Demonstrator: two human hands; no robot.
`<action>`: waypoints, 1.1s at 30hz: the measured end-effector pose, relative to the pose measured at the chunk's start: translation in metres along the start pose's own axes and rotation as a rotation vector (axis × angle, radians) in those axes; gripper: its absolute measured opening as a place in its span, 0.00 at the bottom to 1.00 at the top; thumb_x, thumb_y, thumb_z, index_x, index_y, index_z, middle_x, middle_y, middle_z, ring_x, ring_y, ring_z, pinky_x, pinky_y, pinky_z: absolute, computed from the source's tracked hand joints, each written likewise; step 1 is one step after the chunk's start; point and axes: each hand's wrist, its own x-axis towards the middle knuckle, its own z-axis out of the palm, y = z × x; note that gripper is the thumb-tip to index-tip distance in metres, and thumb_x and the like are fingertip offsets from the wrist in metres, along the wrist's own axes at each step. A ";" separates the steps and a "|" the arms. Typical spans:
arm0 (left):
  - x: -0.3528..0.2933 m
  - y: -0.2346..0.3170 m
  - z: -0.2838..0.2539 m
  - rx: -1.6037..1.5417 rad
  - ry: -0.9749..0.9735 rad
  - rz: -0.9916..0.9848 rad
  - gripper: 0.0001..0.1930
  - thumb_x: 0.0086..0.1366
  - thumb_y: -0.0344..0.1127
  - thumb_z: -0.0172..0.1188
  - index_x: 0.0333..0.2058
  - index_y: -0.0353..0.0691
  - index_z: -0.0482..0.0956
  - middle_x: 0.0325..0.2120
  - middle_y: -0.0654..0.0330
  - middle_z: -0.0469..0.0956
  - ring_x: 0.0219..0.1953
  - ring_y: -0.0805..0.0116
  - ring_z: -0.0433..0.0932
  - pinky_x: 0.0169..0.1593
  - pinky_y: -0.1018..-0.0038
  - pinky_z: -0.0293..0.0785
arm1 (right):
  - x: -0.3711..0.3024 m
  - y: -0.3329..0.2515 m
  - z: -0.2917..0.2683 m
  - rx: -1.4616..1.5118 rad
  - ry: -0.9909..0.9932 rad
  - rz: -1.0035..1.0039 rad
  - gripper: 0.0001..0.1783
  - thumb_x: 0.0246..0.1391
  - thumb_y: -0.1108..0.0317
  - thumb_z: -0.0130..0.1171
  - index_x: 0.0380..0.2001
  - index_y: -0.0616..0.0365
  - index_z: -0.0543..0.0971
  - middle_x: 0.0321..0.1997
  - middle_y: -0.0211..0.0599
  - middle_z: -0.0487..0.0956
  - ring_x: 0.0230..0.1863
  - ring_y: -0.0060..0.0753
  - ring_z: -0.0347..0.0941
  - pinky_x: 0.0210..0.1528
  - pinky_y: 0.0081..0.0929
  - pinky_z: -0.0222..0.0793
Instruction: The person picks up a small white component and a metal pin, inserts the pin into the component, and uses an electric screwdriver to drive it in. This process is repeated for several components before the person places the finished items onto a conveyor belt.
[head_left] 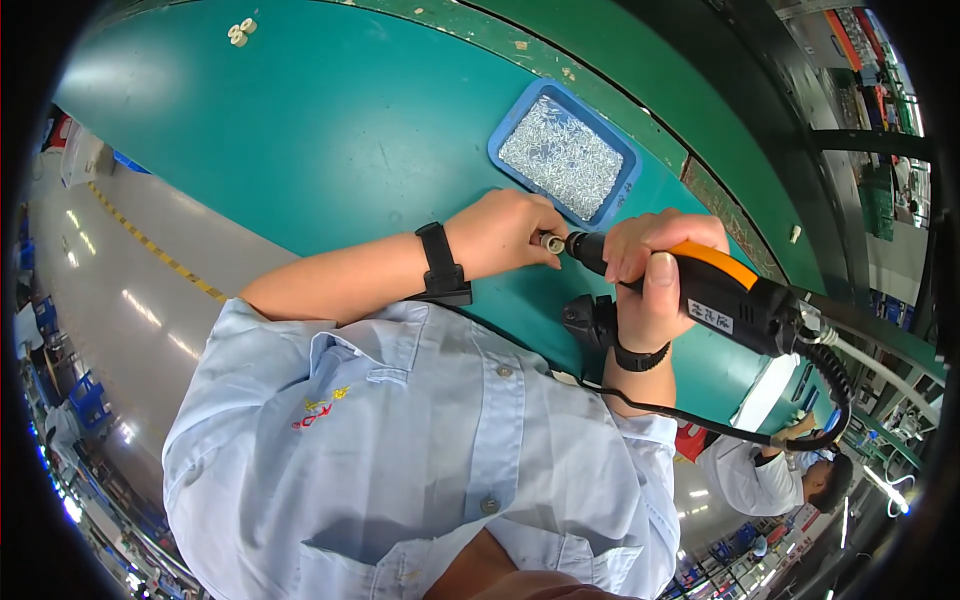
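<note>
At the centre of the frame, your left hand [515, 232] pinches a small whitish round fitting [552, 243] between thumb and fingers, with its open ring visible. Your right hand [655, 258] is wrapped closely around a black electric screwdriver [738, 300] with an orange strip, and its nose points to the left, at the fitting. The two are very near; I cannot tell whether the bit already touches. In my judgement, you are at the step of driving a fastener into this fitting. The next move probably calls for the nose to be in line with the opening, and for a steady left pinch against turning.

Just above your hands, a blue tray [627, 152] contains many small silver screw-like pieces [565, 165]. At the upper left lie a few white round pieces [242, 33].

About writing: the screwdriver has a pale label [710, 317] with dark characters, the tray wall has dark marks too small to read, and your light-blue shirt [420, 480] has a red and yellow embroidered emblem [320, 408].
</note>
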 end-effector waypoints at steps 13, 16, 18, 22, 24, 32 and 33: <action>-0.001 -0.004 0.002 0.048 0.051 0.043 0.11 0.47 0.31 0.65 0.31 0.37 0.78 0.24 0.57 0.75 0.26 0.63 0.76 0.31 0.72 0.72 | 0.008 -0.001 0.002 -0.028 -0.068 0.074 0.12 0.52 0.64 0.54 0.31 0.60 0.65 0.14 0.30 0.64 0.12 0.23 0.60 0.18 0.22 0.58; -0.004 -0.002 0.002 0.034 0.053 0.118 0.10 0.47 0.31 0.65 0.31 0.37 0.78 0.26 0.57 0.75 0.27 0.62 0.76 0.32 0.71 0.72 | 0.016 -0.022 -0.004 0.069 -0.116 0.016 0.12 0.52 0.63 0.53 0.32 0.59 0.66 0.15 0.28 0.64 0.13 0.22 0.60 0.18 0.21 0.58; -0.005 0.008 -0.005 0.016 0.044 0.081 0.11 0.47 0.31 0.65 0.31 0.37 0.78 0.27 0.56 0.76 0.28 0.60 0.76 0.33 0.70 0.72 | 0.022 -0.042 -0.010 0.157 -0.129 -0.065 0.13 0.51 0.62 0.53 0.33 0.59 0.66 0.15 0.27 0.64 0.14 0.21 0.60 0.19 0.21 0.57; 0.011 0.018 -0.020 0.081 0.068 0.122 0.11 0.47 0.31 0.65 0.31 0.37 0.78 0.30 0.56 0.76 0.29 0.59 0.76 0.34 0.69 0.72 | 0.025 -0.057 -0.026 0.206 -0.001 -0.213 0.14 0.51 0.61 0.55 0.33 0.60 0.66 0.16 0.28 0.65 0.14 0.22 0.62 0.19 0.21 0.58; 0.027 0.006 -0.031 0.264 0.230 0.353 0.09 0.47 0.29 0.65 0.30 0.38 0.78 0.30 0.57 0.75 0.28 0.61 0.76 0.33 0.71 0.72 | 0.026 -0.049 -0.029 0.084 0.035 -0.218 0.12 0.52 0.61 0.50 0.34 0.58 0.67 0.16 0.26 0.63 0.14 0.19 0.58 0.18 0.19 0.53; 0.064 -0.002 -0.044 0.327 -0.076 0.074 0.05 0.50 0.30 0.62 0.27 0.39 0.78 0.29 0.56 0.75 0.34 0.57 0.75 0.38 0.65 0.71 | 0.027 -0.042 -0.026 -0.011 0.065 -0.189 0.13 0.52 0.61 0.49 0.34 0.59 0.67 0.16 0.27 0.63 0.14 0.20 0.58 0.19 0.20 0.54; 0.064 -0.003 -0.045 0.331 -0.078 0.075 0.05 0.50 0.30 0.62 0.27 0.39 0.78 0.29 0.56 0.75 0.34 0.57 0.75 0.38 0.65 0.71 | 0.027 -0.041 -0.025 -0.010 0.068 -0.193 0.13 0.52 0.61 0.49 0.34 0.59 0.67 0.16 0.27 0.63 0.14 0.20 0.58 0.19 0.20 0.54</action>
